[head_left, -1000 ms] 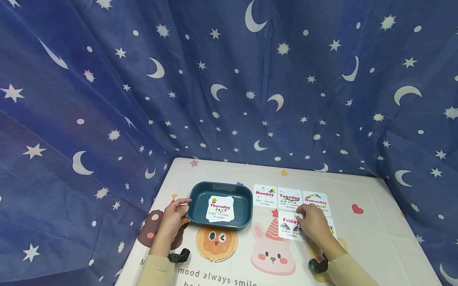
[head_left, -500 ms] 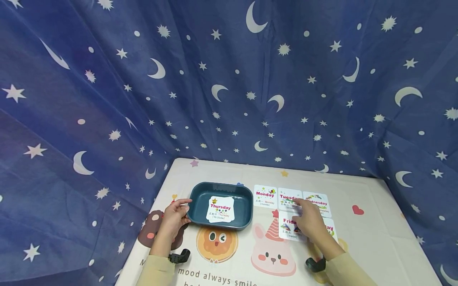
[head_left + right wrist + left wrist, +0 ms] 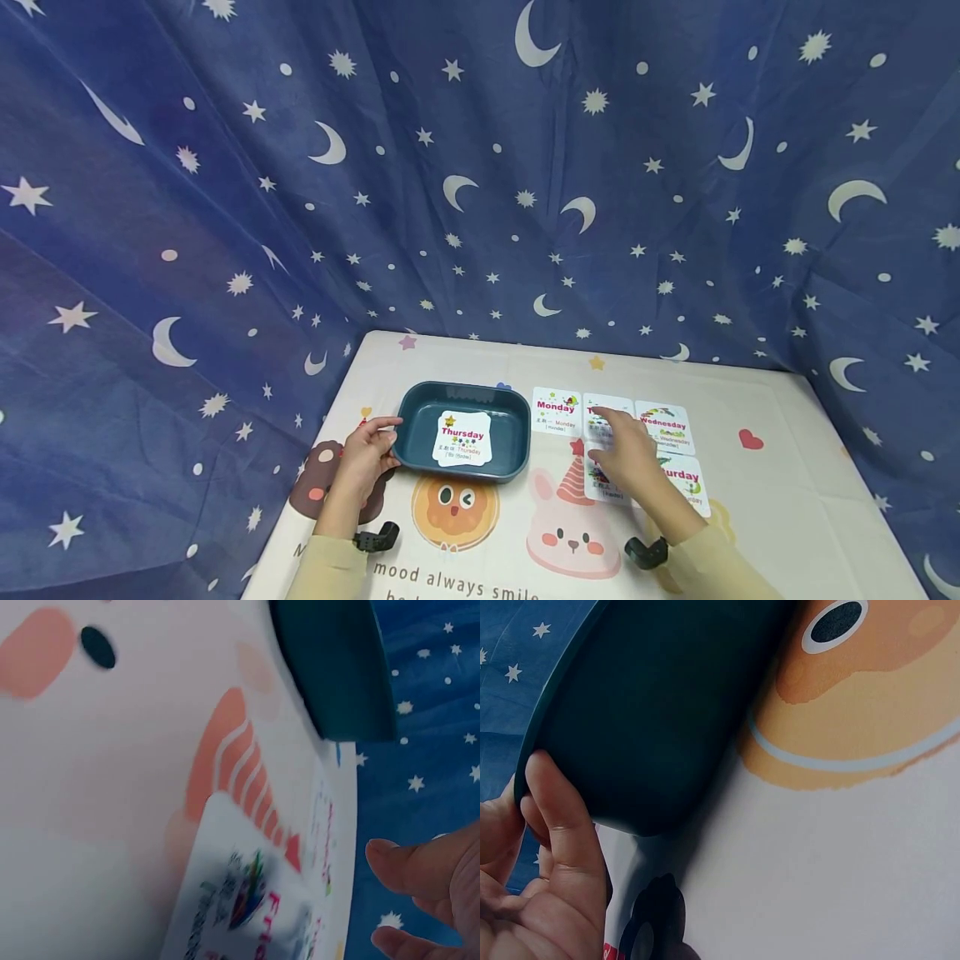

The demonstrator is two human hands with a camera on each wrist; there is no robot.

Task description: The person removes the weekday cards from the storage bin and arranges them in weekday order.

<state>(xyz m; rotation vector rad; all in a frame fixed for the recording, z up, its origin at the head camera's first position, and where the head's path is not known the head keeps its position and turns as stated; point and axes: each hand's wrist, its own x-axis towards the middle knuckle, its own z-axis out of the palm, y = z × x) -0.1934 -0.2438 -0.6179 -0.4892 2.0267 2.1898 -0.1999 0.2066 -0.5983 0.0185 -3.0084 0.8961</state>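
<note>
My left hand [image 3: 362, 460] pinches the left rim of a dark teal tray [image 3: 416, 437]; in the left wrist view its thumb [image 3: 562, 806] lies along the outer wall. Inside the tray, a white Thursday card [image 3: 462, 442] tops a small stack. My right hand [image 3: 630, 454] hovers over the Tuesday card [image 3: 597, 427] and Friday card [image 3: 603, 487], partly covering both. Its thumb and fingers are apart, holding nothing. Beside them lie the Monday card [image 3: 557, 412], the Wednesday card [image 3: 667, 427] and a card ending in "urday" [image 3: 690, 485].
A pale tablecloth [image 3: 787, 500] with cartoon prints and lettering covers the table. Behind and at both sides hangs a blue curtain [image 3: 480, 208] with moons and stars. Dark bands with small devices [image 3: 377, 537] are on both wrists.
From the Friday card's right side, my right hand has moved left and its fingers have spread, uncovering more of the Wednesday and "urday" cards. My left hand and the tray stay put.
</note>
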